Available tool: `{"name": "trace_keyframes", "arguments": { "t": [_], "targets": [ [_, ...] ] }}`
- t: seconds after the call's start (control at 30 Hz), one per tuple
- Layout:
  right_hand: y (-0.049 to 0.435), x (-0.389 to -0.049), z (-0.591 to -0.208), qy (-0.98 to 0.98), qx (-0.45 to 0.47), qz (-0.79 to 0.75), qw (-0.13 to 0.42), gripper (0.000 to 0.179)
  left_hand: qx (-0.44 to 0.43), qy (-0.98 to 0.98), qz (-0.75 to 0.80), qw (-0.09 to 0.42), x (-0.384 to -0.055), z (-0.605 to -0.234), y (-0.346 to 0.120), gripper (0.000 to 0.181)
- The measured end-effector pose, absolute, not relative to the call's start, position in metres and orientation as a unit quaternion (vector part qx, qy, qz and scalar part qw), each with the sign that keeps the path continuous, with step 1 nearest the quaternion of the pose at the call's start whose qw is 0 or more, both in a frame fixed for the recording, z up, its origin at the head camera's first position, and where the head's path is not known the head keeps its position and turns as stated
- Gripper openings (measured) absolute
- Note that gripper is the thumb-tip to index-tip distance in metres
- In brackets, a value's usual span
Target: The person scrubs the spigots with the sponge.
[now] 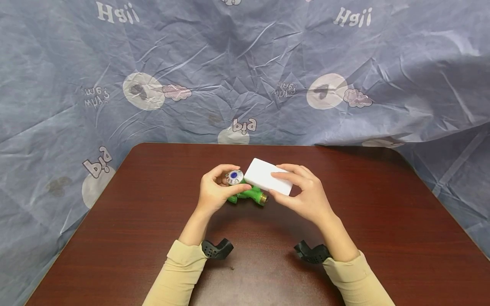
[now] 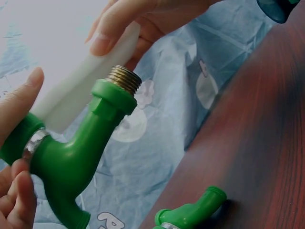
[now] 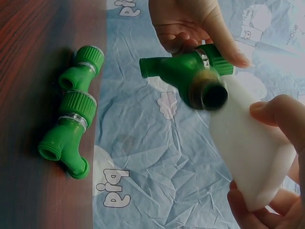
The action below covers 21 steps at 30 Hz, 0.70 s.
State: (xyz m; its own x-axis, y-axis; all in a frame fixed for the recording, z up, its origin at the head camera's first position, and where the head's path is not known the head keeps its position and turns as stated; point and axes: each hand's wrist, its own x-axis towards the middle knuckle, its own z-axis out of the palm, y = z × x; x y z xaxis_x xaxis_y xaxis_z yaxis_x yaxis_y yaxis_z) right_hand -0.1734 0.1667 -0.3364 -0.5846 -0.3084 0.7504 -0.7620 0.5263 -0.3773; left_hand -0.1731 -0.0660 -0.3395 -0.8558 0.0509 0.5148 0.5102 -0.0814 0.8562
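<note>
A green water tap (image 2: 71, 162) with a brass threaded end (image 2: 125, 79) is held up off the table. My left hand (image 1: 216, 189) grips it by the ribbed knob, whose top (image 1: 235, 176) shows a silver ring and a blue centre. My right hand (image 1: 306, 191) holds a white sponge block (image 1: 264, 175) between thumb and fingers. The block's far end lies up against the knob side of the tap, close by the left thumb (image 2: 21, 98). In the right wrist view, the tap's open threaded end (image 3: 214, 94) faces the camera, slightly blurred.
Two more green taps, a nearer one (image 3: 71, 129) and a farther one (image 3: 83, 69), lie close together on the dark red-brown table (image 1: 153, 238). A wrinkled blue-grey printed cloth (image 1: 245, 63) hangs behind the table. Black wrist mounts (image 1: 218, 248) sit on both forearms.
</note>
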Motion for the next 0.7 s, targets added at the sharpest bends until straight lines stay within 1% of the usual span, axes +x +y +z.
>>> {"name": "trace_keyframes", "arguments": {
  "t": [0.17,0.27,0.37,0.47,0.63,0.7],
  "targets": [
    [0.169,-0.174,-0.335,-0.814,0.321,0.362,0.321,0.036,-0.208,-0.657,-0.715,0.119,-0.173,-0.338,-0.069,0.046],
    [0.17,-0.174,-0.335,-0.814,0.319,0.363,0.323,0.036,-0.206,-0.654,-0.72,0.105,-0.176,-0.341,-0.07,0.047],
    [0.171,-0.174,-0.334,-0.813,0.318,0.364,0.324,0.034,-0.208,-0.649,-0.723,0.112,-0.183,-0.351,-0.071,0.048],
    [0.171,-0.174,-0.334,-0.811,0.323,0.365,0.324,0.034,-0.206,-0.644,-0.726,0.13,-0.189,-0.36,-0.071,0.049],
    [0.171,-0.176,-0.336,-0.815,0.341,0.339,0.325,0.036,-0.184,-0.638,-0.734,0.144,-0.188,-0.36,-0.067,0.048],
    [0.171,-0.176,-0.336,-0.82,0.329,0.325,0.337,0.036,-0.175,-0.636,-0.737,0.145,-0.185,-0.356,-0.065,0.047]
  ]
}}
